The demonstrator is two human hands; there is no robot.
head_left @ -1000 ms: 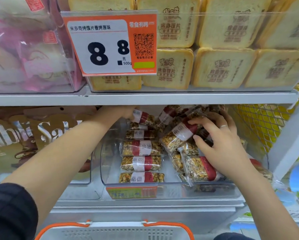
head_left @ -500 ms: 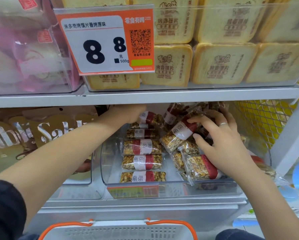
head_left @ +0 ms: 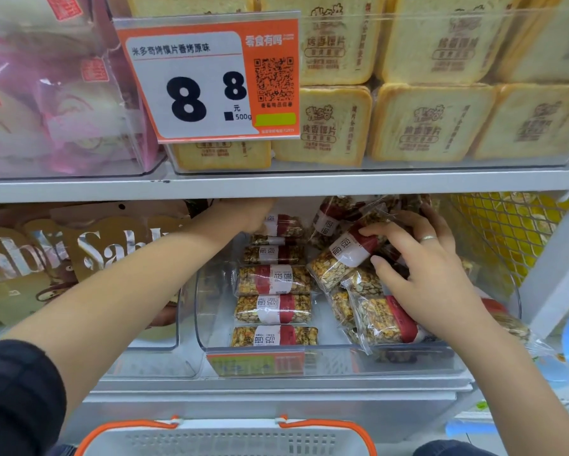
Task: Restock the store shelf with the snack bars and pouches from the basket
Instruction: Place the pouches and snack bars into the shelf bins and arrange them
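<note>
Clear-wrapped nut-and-seed snack bars with red-white labels (head_left: 273, 307) lie stacked in the clear plastic shelf bin (head_left: 326, 355). Your right hand (head_left: 421, 271) has fingers spread, pinching a tilted bar (head_left: 345, 255) atop the loose pile. Your left hand (head_left: 243, 213) reaches under the grey shelf edge (head_left: 276, 184); can't tell its fingers. White basket with orange handles (head_left: 227, 436) sits below.

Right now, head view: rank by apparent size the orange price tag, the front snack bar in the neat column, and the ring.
1. orange price tag, though it hangs nearer the camera
2. front snack bar
3. ring
</note>
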